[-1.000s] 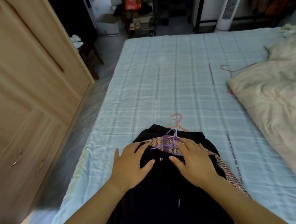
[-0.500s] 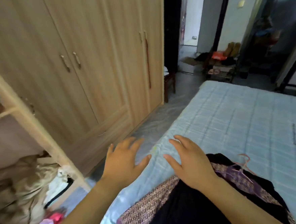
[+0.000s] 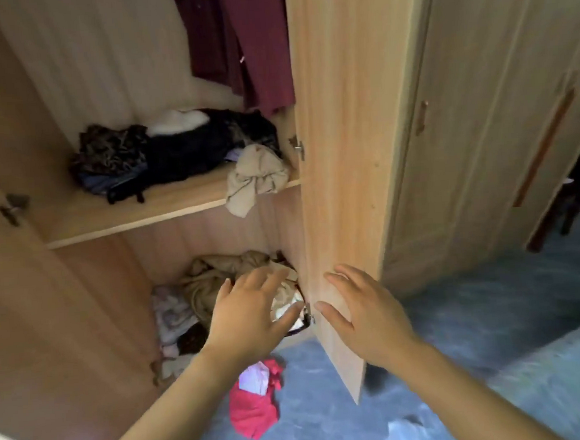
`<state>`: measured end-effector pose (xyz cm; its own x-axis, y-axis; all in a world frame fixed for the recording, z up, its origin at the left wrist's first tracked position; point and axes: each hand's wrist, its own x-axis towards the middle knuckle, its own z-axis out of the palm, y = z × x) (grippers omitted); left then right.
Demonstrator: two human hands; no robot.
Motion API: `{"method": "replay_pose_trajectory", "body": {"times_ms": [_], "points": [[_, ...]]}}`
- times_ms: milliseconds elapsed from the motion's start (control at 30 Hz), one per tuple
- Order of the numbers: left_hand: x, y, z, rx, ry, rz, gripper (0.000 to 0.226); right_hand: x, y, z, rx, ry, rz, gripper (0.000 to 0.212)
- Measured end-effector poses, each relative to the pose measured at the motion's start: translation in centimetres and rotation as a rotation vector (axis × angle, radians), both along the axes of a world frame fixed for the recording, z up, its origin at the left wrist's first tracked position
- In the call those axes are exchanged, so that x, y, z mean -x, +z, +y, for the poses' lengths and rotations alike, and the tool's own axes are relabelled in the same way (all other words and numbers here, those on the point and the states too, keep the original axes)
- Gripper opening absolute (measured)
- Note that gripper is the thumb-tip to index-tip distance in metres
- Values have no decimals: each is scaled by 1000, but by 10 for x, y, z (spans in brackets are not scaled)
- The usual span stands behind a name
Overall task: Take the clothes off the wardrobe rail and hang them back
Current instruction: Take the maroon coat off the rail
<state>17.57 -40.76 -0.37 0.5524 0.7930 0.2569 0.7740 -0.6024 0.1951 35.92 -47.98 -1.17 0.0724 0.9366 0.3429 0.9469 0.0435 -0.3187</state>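
The open wardrobe fills the view. Dark red clothes point(image 3: 240, 41) hang at the top of its open compartment; the rail itself is out of view. My left hand point(image 3: 250, 312) is open, fingers spread, in front of the crumpled beige clothes point(image 3: 217, 276) in the bottom compartment. My right hand point(image 3: 363, 309) is open too, held by the lower part of the open wardrobe door point(image 3: 331, 148). Neither hand holds anything. The black garment from the bed is out of view.
A shelf point(image 3: 137, 213) carries a pile of dark folded clothes point(image 3: 174, 149) and a beige rag hanging over its edge point(image 3: 255, 181). A pink garment point(image 3: 256, 401) lies on the grey floor. Closed wardrobe doors point(image 3: 482, 137) stand to the right; the bed's edge point(image 3: 567, 372) is at lower right.
My view has swung left from the bed to the open wardrobe. Both hands lifted off the black garment on the bed and now reach toward the wardrobe's lower part, empty.
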Motion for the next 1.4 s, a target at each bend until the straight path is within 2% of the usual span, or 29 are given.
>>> {"method": "replay_pose_trajectory", "body": {"times_ms": [67, 200, 433, 600, 833, 1067, 1267, 1400], "points": [[34, 7, 26, -22, 55, 1, 66, 28, 5, 35, 4, 66, 4, 57], [82, 23, 80, -48, 135, 36, 68, 62, 20, 102, -8, 134, 2, 68], [97, 71, 197, -159, 197, 27, 73, 75, 63, 237, -106, 215, -2, 79], [79, 118, 293, -240, 230, -7, 74, 61, 108, 345, -260, 245, 13, 71], [54, 203, 421, -424, 263, -72, 74, 36, 204, 476, -409, 295, -69, 56], [36, 287, 522, -563, 184, -179, 75, 21, 292, 571, -579, 251, -110, 53], [22, 350, 622, -573, 60, -268, 70, 13, 371, 638, -726, 162, -181, 48], [15, 397, 685, -642, -8, -253, 60, 15, 425, 675, -804, 72, -222, 44]]}}
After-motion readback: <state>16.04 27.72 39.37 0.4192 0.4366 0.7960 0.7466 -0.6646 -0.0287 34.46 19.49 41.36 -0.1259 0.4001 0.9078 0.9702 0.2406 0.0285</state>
